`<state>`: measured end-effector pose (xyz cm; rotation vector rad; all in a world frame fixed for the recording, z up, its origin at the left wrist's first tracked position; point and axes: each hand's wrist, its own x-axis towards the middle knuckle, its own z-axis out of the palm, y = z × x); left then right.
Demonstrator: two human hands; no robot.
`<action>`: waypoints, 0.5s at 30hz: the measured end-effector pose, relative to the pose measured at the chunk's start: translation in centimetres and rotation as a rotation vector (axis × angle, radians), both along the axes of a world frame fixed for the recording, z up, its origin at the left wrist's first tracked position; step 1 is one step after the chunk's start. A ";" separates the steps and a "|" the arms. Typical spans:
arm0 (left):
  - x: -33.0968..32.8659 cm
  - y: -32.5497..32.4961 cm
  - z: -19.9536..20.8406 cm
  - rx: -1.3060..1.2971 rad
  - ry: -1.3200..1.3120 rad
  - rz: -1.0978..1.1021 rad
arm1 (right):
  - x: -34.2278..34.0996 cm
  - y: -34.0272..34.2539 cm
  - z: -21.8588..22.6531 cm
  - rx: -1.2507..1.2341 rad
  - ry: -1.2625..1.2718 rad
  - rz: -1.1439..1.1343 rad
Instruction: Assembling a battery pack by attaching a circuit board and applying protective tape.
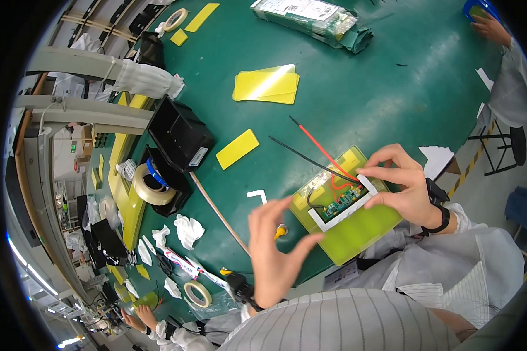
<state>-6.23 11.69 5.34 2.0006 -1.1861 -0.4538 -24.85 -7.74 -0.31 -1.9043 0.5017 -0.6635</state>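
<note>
Yellow-green pack (357,225): flat slab at the near edge of the green bench (363,99), small circuit board (342,202) set into its top face.
White strip (339,213): angular frame piece lying round the board on the pack; looks thin and bendable.
Leads: red wire (319,146) and black wire (301,155) run from the board away across the bench.
Left hand (275,251): your grip is released, fingers spread, thumb tip at the pack's left edge.
Right hand (401,187): your grip pinches the strip's far end against the pack.
Handling: pack likely stiff, light, smooth. Board and solder joints likely fragile.
Hold: take the pack by its long edges, never by the wires.
Beside pack: a second white corner piece (257,195) lies just left of it.
</note>
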 end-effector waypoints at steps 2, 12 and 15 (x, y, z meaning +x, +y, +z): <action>-2.2 0.6 -0.6 0.005 0.031 0.069 | 0.2 -0.1 0.1 0.007 -0.004 0.008; -4.9 0.1 -3.5 -0.141 -0.021 0.265 | 0.1 0.1 0.2 0.004 0.002 0.005; -4.9 0.0 -3.5 -0.133 0.006 0.278 | 0.1 -0.1 0.0 -0.002 0.014 0.005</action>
